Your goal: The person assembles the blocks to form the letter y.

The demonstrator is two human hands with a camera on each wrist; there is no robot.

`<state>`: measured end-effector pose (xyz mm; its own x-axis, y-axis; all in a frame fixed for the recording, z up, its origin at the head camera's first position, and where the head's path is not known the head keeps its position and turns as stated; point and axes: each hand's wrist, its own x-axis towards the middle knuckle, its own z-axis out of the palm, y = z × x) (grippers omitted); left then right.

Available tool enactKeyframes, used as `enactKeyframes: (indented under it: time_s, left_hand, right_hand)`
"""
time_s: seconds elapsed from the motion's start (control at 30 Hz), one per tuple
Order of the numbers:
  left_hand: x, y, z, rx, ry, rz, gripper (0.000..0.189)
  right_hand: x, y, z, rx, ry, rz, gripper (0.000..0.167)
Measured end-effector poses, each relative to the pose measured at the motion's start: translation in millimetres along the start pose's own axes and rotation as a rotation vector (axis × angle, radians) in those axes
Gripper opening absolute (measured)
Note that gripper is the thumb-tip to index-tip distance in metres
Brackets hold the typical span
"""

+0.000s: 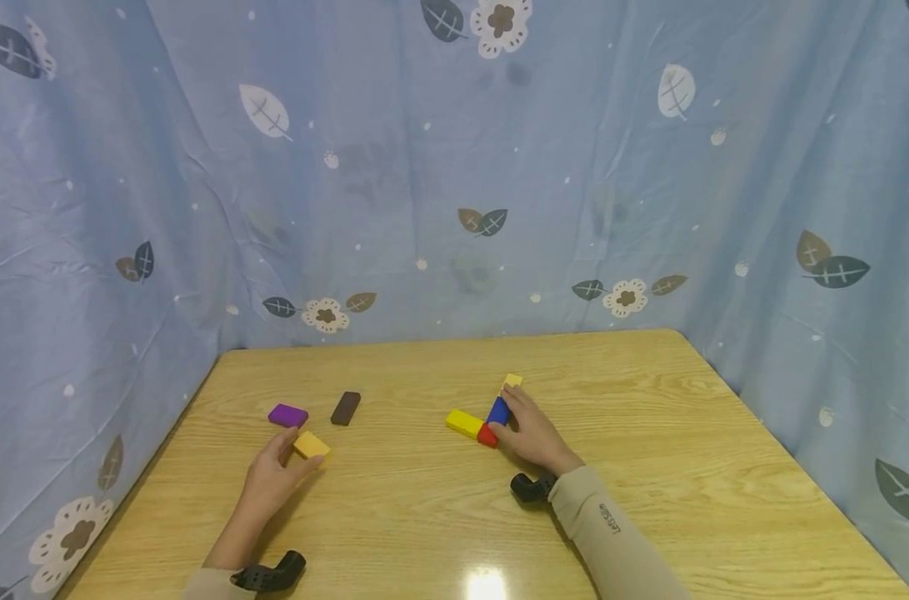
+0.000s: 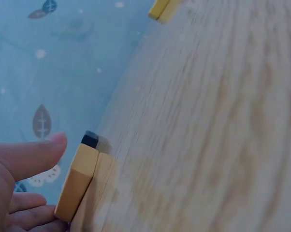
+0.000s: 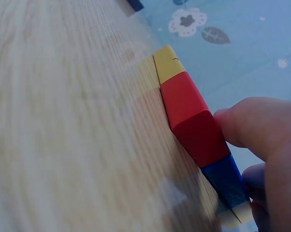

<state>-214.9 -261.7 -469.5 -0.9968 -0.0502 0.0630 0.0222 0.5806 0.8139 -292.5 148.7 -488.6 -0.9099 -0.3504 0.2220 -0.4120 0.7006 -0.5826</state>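
In the head view my left hand (image 1: pixel 270 479) is beside an orange-yellow block (image 1: pixel 312 445), thumb and fingers spread at either side. The left wrist view shows the thumb (image 2: pixel 34 157) apart from this block (image 2: pixel 78 181), and fingers by its lower end. At the right, my right hand (image 1: pixel 532 429) holds a joined row of blocks. Its thumb (image 3: pixel 237 121) touches the red block (image 3: pixel 189 113); curled fingers lie along the blue block (image 1: pixel 497 412) and reach the pale yellow block (image 1: pixel 512 381). A bright yellow block (image 1: pixel 465 423) meets the red one at an angle.
A purple block (image 1: pixel 287 415) and a dark brown block (image 1: pixel 345 408) lie apart on the wooden table (image 1: pixel 409 517), beyond my left hand. Blue patterned curtain (image 1: pixel 394 167) hangs behind the table and along both sides.
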Motion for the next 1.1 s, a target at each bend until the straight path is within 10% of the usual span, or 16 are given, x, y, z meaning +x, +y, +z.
enactKeyframes:
  time_s: [1.1]
  left_hand:
    - [1.6,-2.5,-0.1,0.211,-0.037,-0.077,0.092]
  right_hand:
    - [-0.7,-0.2,0.1,0.001,0.006,-0.010,0.067]
